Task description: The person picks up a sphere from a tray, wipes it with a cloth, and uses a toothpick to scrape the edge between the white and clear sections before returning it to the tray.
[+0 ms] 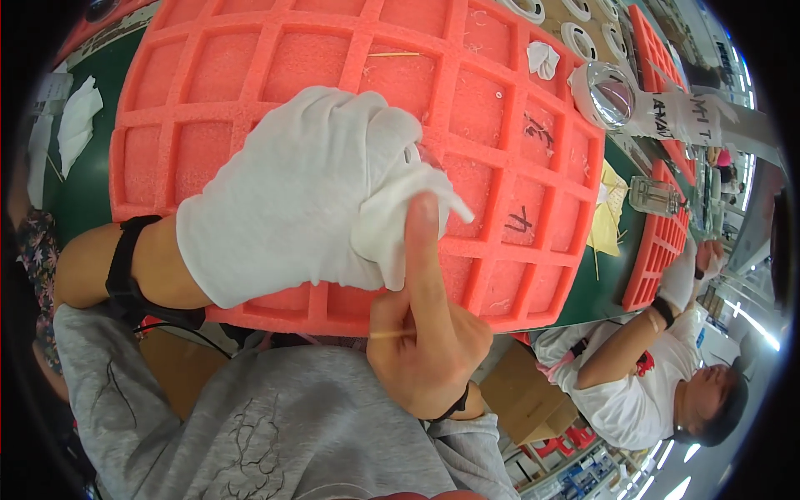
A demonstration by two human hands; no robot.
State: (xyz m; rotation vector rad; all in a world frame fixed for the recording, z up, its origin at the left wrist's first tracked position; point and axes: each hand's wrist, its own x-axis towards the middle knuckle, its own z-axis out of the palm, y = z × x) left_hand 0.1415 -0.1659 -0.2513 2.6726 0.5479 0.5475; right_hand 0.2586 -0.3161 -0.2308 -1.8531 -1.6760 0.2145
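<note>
Above the foam tray [221, 71], inward of its near edge, the left hand [304, 187] grasps white cloth [387, 229]; the right hand [429, 350], index extended against it, clasps a thin stick [392, 334]. Apparent wiping next calls for steady support.

Left hand [304, 187]: white fabric glove [267, 217], wrinkled, loose-fitting, cuff reaching past the wrist. Behind the cuff, a black strap [122, 258] around the forearm. Right hand [433, 342]: ungloved; narrow black band [457, 404] at the wrist, partly hidden. Top: heather-grey garment [333, 417], soft folds. Dark, thin-lined branching motif [254, 446] on the near left part. Left sleeve [104, 367]: same grey, similar dark branching line; ends near the elbow. Right sleeve [475, 437]: grey.
</note>
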